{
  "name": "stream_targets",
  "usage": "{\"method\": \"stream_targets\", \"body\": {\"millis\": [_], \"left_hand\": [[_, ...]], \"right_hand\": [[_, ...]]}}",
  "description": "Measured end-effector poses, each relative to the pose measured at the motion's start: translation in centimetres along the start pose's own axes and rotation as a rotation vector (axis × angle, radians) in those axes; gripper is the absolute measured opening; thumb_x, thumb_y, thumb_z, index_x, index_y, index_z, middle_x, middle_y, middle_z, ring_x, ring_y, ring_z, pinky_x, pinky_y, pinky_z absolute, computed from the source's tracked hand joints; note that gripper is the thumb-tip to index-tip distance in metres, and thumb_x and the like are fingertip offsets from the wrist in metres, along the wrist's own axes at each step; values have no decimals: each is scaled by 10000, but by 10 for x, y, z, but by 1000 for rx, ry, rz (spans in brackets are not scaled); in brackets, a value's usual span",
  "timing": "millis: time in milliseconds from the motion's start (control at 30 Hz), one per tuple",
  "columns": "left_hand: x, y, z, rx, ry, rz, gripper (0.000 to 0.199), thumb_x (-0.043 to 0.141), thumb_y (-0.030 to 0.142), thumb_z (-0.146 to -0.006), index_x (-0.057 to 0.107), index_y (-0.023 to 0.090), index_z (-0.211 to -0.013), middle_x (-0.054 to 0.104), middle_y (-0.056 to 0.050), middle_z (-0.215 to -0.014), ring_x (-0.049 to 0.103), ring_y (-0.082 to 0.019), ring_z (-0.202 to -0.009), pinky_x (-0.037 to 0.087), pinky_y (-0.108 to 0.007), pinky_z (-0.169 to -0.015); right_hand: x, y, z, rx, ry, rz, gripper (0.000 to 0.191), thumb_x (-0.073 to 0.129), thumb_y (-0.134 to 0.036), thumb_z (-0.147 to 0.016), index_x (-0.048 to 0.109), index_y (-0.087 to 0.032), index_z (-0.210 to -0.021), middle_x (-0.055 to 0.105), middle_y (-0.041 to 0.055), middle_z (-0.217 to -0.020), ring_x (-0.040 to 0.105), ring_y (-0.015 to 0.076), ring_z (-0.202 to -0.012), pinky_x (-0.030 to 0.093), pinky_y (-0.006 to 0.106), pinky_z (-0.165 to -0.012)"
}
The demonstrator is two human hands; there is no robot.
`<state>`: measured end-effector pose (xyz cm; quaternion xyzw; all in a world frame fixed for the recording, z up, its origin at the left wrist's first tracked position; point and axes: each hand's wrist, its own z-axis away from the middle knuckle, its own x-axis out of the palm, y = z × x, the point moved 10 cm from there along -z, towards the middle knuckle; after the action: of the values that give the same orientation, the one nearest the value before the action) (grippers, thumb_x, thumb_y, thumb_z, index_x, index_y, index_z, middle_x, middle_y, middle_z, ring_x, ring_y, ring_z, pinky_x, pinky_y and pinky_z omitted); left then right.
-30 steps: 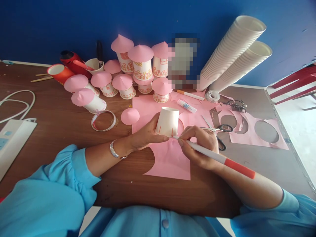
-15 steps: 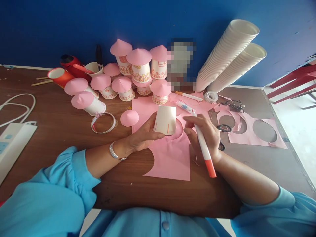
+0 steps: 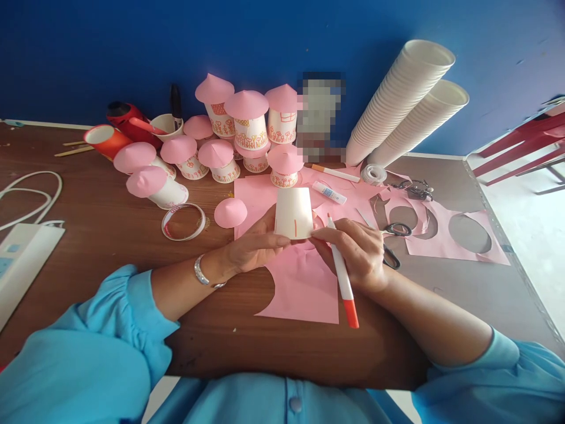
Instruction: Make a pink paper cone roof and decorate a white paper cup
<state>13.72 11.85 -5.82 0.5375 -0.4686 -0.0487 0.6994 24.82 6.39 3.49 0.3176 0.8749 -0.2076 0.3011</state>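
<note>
Blue wall (image 3: 265,35) backs a brown tabletop (image 3: 212,335) where the work sits. At the middle, upside down and held over pink paper (image 3: 304,294), is the white cup (image 3: 293,206). One clear orange stroke stands near its lower edge, with a fainter one at its left side. Its decoration looks barely begun: the rest of the visible side is blank and no cone tops it, whereas the decorated cups (image 3: 251,133) between 10 and 12 o'clock carry pink cones, several with drawn flowers.

At 8 o'clock the left hand (image 3: 256,244) pinches the cup, thumb along its lower edge, fingers mostly hidden behind. From 4 o'clock the right hand (image 3: 359,253) grips a marker (image 3: 341,268), fingertips at the cup's lower right edge, nib pointing toward 11 o'clock, off the cup. Both forearms slant inward.

Farther out, a loose cone (image 3: 231,212) lies at 9 o'clock, scissors (image 3: 390,230) at 3.
</note>
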Motion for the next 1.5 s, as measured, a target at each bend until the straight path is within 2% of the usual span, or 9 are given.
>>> {"method": "stream_targets", "body": {"millis": [200,400,500,600,700,833,1033,1200,1500], "left_hand": [[-3,1,0,1,73,-205,669,860,357,-775,535,275,-1354,614,-100,-1367,513,-353,-1363,428,-515,-1093],[-10,1,2,17,170,-334,622,922,355,-705,553,239,-1193,645,-66,-1117,605,-299,-1110,491,-433,-905],[-13,3,2,39,184,-250,660,908,341,-729,529,268,-1265,634,-69,-1215,588,-297,-1181,487,-443,-959],[-12,1,1,-1,173,-192,668,899,358,-743,554,257,-1306,613,-96,-1322,550,-322,-1273,456,-475,-1038],[-13,0,1,-28,178,-172,653,904,370,-734,599,250,-1299,631,-91,-1296,557,-307,-1246,437,-461,-1047],[-13,-1,1,-33,173,-128,567,904,349,-734,656,245,-1233,669,-67,-1189,597,-264,-1147,450,-426,-1015],[-4,2,-2,7,74,-117,507,841,328,-810,661,226,-1273,714,-107,-1243,637,-307,-1199,476,-465,-1045],[1,5,-2,18,36,-150,453,813,323,-840,677,215,-1259,728,-117,-1259,655,-318,-1215,490,-466,-1045],[-6,0,-1,-14,100,-188,559,878,329,-772,637,233,-1267,701,-112,-1299,612,-335,-1272,487,-462,-1012]], "right_hand": [[-5,-17,-4,-121,20,151,180,674,-124,-896,660,-241,-1033,465,-46,-636,429,122,-525,315,292,-485],[2,-28,1,-170,-24,90,244,645,-120,-915,655,-243,-1126,489,-48,-623,430,123,-508,302,302,-473],[-1,-22,-1,-115,-39,-7,298,654,-235,-968,634,-218,-1265,565,-18,-695,511,137,-561,393,296,-504],[-11,-10,-6,10,13,-143,371,526,-397,-1056,619,-179,-1341,590,20,-771,551,142,-604,454,285,-527],[-16,1,-8,135,70,-242,372,426,-418,-1083,651,-189,-1272,541,10,-744,512,138,-575,420,279,-496],[-19,13,-6,279,159,-378,148,584,-273,-978,599,-218,-1114,550,-16,-732,492,137,-561,424,284,-500],[-17,1,-14,168,61,-400,136,636,-86,-877,632,-188,-968,640,30,-784,613,149,-644,490,284,-548],[-20,-1,-15,171,104,-374,121,678,-126,-889,603,-209,-935,647,11,-718,655,158,-613,494,271,-500],[-21,-8,-15,121,97,-239,134,697,-146,-901,592,-226,-919,693,22,-734,669,140,-585,512,250,-490]]}}
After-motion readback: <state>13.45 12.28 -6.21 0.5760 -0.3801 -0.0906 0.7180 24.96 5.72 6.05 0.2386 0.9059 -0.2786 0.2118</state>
